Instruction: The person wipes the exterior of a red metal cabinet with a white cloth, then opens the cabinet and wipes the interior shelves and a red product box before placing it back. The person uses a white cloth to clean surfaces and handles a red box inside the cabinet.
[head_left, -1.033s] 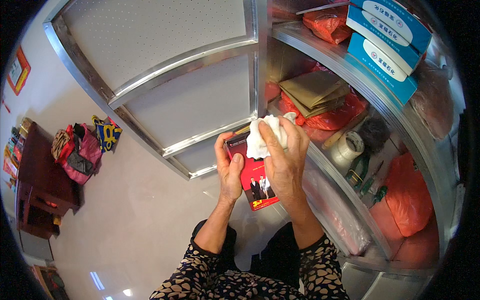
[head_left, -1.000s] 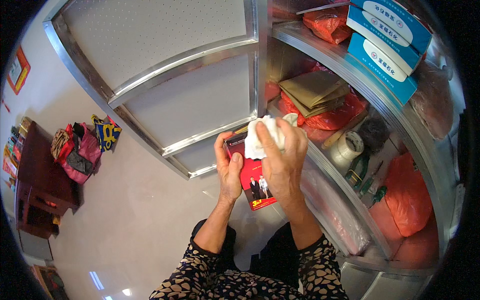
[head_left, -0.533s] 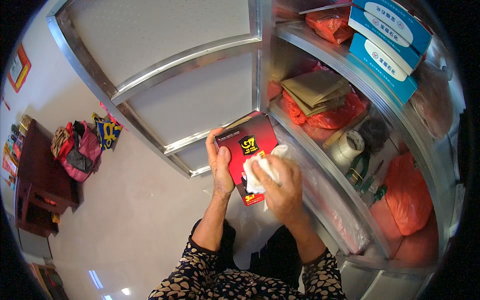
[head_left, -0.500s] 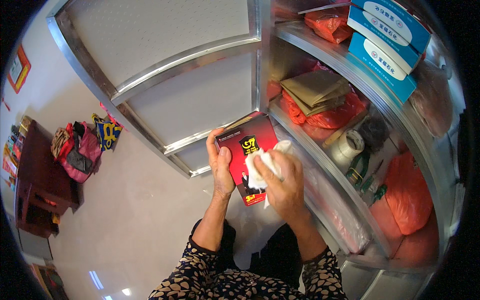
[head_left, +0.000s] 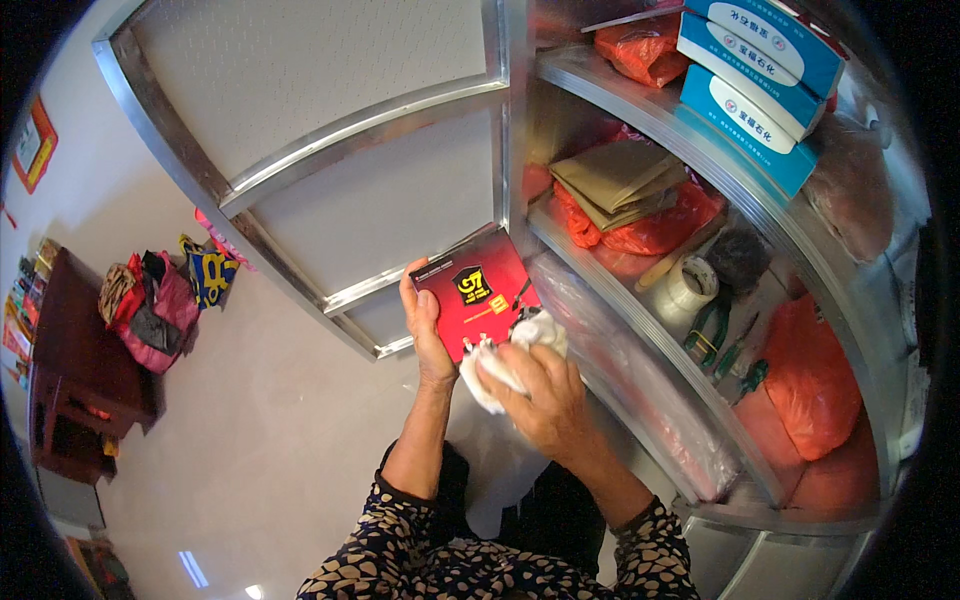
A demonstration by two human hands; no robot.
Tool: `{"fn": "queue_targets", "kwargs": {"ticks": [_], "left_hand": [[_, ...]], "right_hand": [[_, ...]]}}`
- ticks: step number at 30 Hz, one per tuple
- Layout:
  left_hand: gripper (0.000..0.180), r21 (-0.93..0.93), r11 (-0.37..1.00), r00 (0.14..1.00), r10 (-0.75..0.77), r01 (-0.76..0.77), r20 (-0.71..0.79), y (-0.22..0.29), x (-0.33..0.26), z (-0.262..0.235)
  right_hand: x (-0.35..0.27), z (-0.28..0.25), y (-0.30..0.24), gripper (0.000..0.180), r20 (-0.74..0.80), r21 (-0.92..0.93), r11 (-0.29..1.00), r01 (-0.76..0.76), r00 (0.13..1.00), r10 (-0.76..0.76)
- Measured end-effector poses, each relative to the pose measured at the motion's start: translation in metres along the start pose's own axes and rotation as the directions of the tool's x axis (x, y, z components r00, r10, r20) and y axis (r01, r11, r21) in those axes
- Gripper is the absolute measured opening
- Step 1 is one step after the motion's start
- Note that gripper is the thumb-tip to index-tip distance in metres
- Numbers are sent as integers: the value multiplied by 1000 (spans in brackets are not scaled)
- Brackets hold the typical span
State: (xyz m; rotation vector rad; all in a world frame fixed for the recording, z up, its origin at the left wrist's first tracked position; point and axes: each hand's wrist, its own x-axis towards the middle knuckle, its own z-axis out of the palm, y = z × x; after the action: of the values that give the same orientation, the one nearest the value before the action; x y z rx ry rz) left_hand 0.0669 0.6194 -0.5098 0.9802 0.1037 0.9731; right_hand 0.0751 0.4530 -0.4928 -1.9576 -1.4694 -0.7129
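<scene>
A red coffee box (head_left: 455, 315) with a black emblem is held up in front of me, tilted slightly. My left hand (head_left: 428, 325) grips it along its left edge, thumb on the front face and fingers behind. In my right hand (head_left: 545, 395) is a bunched white cloth (head_left: 485, 385), pressed against the lower part of the box front. The cloth and the right fingers cover the lower corner of the box.
To the right, metal-framed shelves carry blue-and-white boxes (head_left: 760, 60), brown folded paper (head_left: 615, 180), tape rolls (head_left: 685, 290), green-handled pliers (head_left: 712, 335) and a red plastic bag (head_left: 812, 380). An open cabinet door (head_left: 370, 200) stands ahead. Bags (head_left: 155, 310) rest by a dark wooden cabinet (head_left: 75, 370) at left.
My right hand has moved the cloth down and a little left, from the middle of the box to its lower edge. More of the printed front shows now.
</scene>
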Motion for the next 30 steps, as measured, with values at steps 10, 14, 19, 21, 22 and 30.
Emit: {"fn": "queue_targets", "kwargs": {"ticks": [10, 14, 19, 21, 22, 30], "left_hand": [[53, -275, 909, 947, -281, 315, 155, 1, -6, 4], [59, -375, 819, 899, -368, 434, 238, -8, -9, 3], [57, -438, 784, 898, -373, 439, 232, -9, -7, 5], [58, -482, 746, 888, -372, 460, 271, -11, -2, -3], [58, -469, 764, 896, -385, 444, 222, -12, 1, -8], [57, -542, 675, 863, -438, 501, 251, -12, 5, -5]], "right_hand": [[26, -30, 32, 56, -18, 500, 845, -190, 973, 229], [50, -14, 49, 55, -103, 499, 831, -245, 935, 338], [59, 4, 62, 56, -134, 513, 822, -245, 924, 359], [51, 2, 51, 55, -79, 485, 845, -227, 950, 301], [43, 1, 44, 55, -52, 478, 849, -225, 958, 283], [0, -26, 5, 45, -4, 384, 920, -76, 996, 84]]}}
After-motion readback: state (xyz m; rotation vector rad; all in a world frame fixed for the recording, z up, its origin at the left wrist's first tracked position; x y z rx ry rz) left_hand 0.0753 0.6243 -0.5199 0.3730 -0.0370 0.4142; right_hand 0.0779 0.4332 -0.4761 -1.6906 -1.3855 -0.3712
